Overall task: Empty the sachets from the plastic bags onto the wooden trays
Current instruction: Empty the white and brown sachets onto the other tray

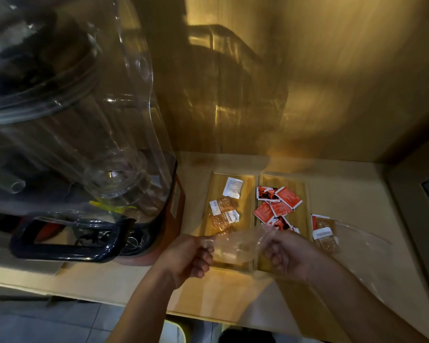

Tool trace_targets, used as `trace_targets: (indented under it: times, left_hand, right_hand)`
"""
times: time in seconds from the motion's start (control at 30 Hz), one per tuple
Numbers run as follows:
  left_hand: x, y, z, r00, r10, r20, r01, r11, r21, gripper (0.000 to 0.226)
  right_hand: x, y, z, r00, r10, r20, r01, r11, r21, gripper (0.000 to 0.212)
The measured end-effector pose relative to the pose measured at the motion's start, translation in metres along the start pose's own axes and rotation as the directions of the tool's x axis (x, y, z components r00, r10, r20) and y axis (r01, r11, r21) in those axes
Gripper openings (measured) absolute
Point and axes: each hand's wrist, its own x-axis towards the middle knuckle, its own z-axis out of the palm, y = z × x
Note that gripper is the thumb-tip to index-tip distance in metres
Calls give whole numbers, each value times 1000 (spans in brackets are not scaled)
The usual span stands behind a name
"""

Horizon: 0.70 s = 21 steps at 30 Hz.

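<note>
Two wooden trays lie side by side on the counter. The left tray (248, 179) holds a white sachet (232, 186) and brown-and-white sachets (222, 214). On the right tray (304, 219) lie several red sachets (280, 204). My left hand (191, 258) and my right hand (287, 253) each pinch one end of a clear plastic bag (238, 243), stretched between them over the near end of the trays. A second clear plastic bag (357, 241) with a few sachets (325, 233) lies to the right of the trays.
A large blender with a clear jug and cover (79, 134) and a dark handle (65, 241) fills the left side, close to the left tray. A wooden wall (282, 82) stands behind. The counter's front edge (208, 318) is near my forearms.
</note>
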Motion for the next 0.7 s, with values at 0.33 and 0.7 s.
trace_targets:
  times: [0.33,0.7]
  left_hand:
    - [0,14,5,994,101,51,-107,986,125,32]
    - [42,22,107,915,358,184,-401,854,332,29]
  right_hand:
    - [-9,-2,-12,990,-136,-24,136,990,19,33]
    - [-45,17,-97,795,-437,-421,446,891,-84,20]
